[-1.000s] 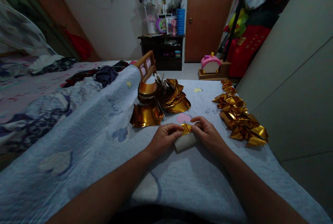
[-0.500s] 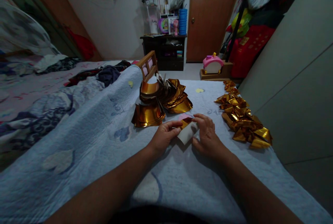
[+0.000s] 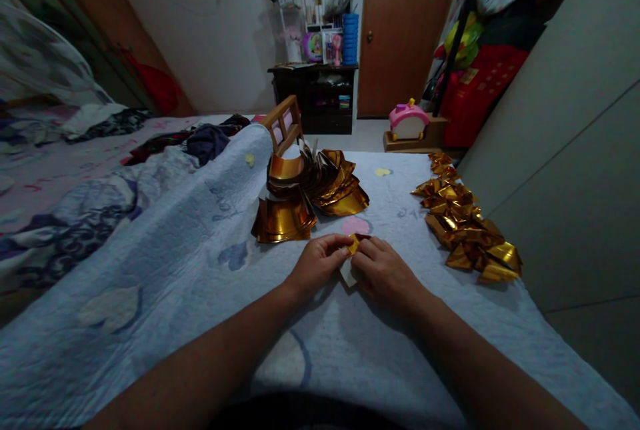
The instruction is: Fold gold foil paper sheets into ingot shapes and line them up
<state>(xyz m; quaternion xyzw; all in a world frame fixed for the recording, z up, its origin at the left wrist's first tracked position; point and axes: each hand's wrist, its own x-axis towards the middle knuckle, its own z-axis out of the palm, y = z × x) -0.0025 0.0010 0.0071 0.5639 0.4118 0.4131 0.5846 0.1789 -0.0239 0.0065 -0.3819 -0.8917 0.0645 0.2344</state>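
Between my two hands is a small sheet of gold foil paper, its pale back facing up and its far edge turned over to show gold. My left hand pinches the paper's left side between thumb and fingers. On the right side, my right hand has its fingers closed over the paper and covers much of it. Beyond my hands lie fanned stacks of gold foil sheets. To the right, a row of folded gold foil pieces runs along the edge of the bed.
A light blue quilt with heart patterns covers the surface. Its left side rises over a wooden rail. Past the far edge stand a dark cabinet and a pink toy. A pale panel borders the right side.
My right hand has moved left and closed down over the paper, near my left hand. Less of the pale side shows now. My left hand has barely moved.
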